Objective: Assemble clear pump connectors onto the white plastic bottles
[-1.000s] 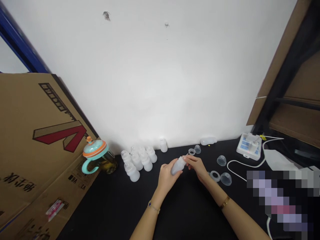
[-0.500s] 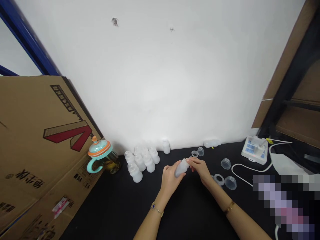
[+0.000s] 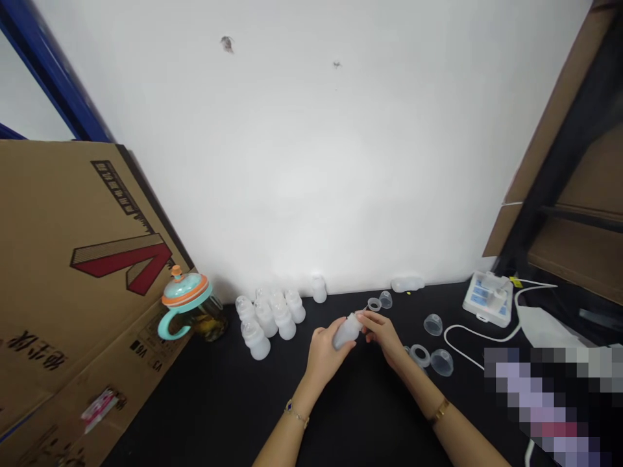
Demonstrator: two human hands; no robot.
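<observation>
My left hand (image 3: 327, 349) is wrapped around a milky white baby bottle (image 3: 346, 332), tilted with its top toward the upper right. At the bottle's neck, the fingers of my right hand (image 3: 382, 333) are pinched together; whether a small part sits between them is hidden. A cluster of several capped white bottles (image 3: 265, 318) stands upright to the left of my hands. Behind them, one more bottle (image 3: 318, 289) stands by the wall. Right of my hands lie a clear ring (image 3: 374, 304), a clear dome cap (image 3: 385, 299), a larger ring (image 3: 420, 355) and more caps (image 3: 441, 362).
A teal-lidded jug (image 3: 195, 311) holding dark liquid stands at the left, beside a large cardboard box (image 3: 63, 259). A clear oblong piece (image 3: 407, 284) lies against the wall. At the right are a white power strip (image 3: 488, 299) and its cable (image 3: 467, 325).
The whole view has shifted slightly. Both hands stay at the bottle, and the right fingers have turned a little about its neck. The bottles and loose parts rest where they were.
</observation>
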